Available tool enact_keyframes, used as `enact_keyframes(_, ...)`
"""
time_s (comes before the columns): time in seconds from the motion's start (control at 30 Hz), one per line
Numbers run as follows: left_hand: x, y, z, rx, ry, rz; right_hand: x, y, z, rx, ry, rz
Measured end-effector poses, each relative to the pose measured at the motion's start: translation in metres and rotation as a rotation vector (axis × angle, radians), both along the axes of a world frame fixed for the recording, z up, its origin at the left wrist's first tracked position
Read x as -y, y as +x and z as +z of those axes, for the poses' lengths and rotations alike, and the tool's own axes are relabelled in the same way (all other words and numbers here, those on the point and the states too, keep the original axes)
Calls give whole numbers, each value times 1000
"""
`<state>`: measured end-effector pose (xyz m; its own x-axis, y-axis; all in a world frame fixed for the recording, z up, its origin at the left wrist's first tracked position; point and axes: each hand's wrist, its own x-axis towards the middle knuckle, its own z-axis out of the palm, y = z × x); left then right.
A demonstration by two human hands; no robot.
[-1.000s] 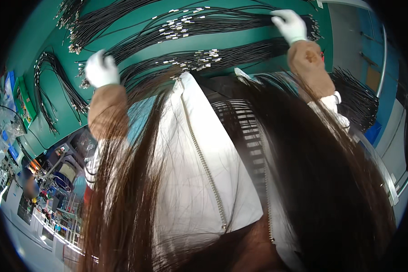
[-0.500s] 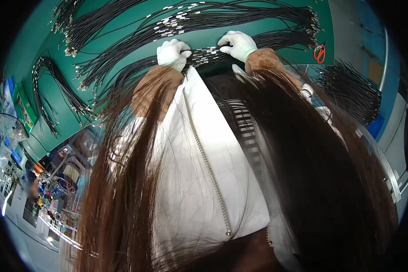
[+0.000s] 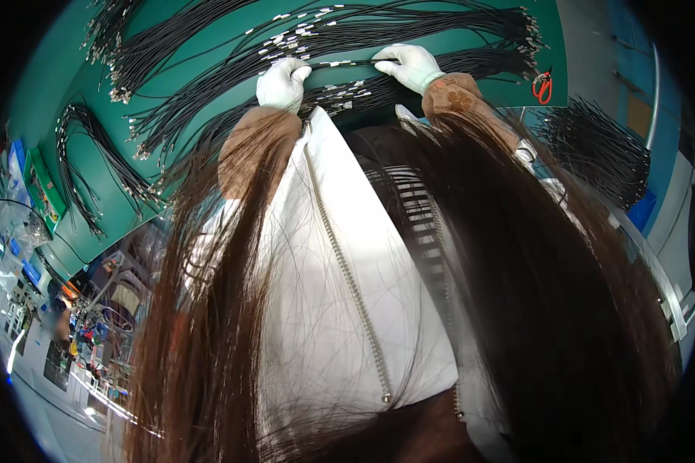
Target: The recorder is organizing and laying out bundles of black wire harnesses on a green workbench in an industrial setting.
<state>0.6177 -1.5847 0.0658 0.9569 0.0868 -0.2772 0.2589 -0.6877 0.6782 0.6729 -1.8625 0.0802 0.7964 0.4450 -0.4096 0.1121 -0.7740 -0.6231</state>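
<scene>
— The left hand, how is it being used in the head view?
— The left hand (image 3: 284,83), gloved in white, is being closed in a pinch on a black cable (image 3: 344,64). Whether a single strand or several are being gripped cannot be told.
— And the right hand (image 3: 409,68)?
— The same cable is being pinched by it, farther to the right, between thumb and fingers.
— Why two grips?
— Presumably the short span is being held straight, with its white tags (image 3: 333,65) being exposed between the hands.
— Where is it being held?
— Between the upper cable bundle (image 3: 479,29) and the lower cable bundle (image 3: 479,63), over the green table (image 3: 556,54). The bundles are being laid lengthwise, probably against tangling.
— The red-handled tool (image 3: 543,89)?
— By neither hand is it being touched; near the table's right edge it is being stored, perhaps for easy reach.
</scene>
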Motion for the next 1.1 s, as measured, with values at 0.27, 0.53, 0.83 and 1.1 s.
enact_keyframes(0.27,-10,21,5,-216,81,-146,21,12,1,-113,60,-30)
enact_keyframes(0.53,-17,20,3,-72,-163,-80,51,28,20,-208,-199,86)
enact_keyframes(0.83,-44,16,-2,-190,-88,-84,69,37,-12,-254,11,-2)
enact_keyframes(1.1,-68,5,-5,-422,-220,-90,69,49,-8,-327,162,-11)
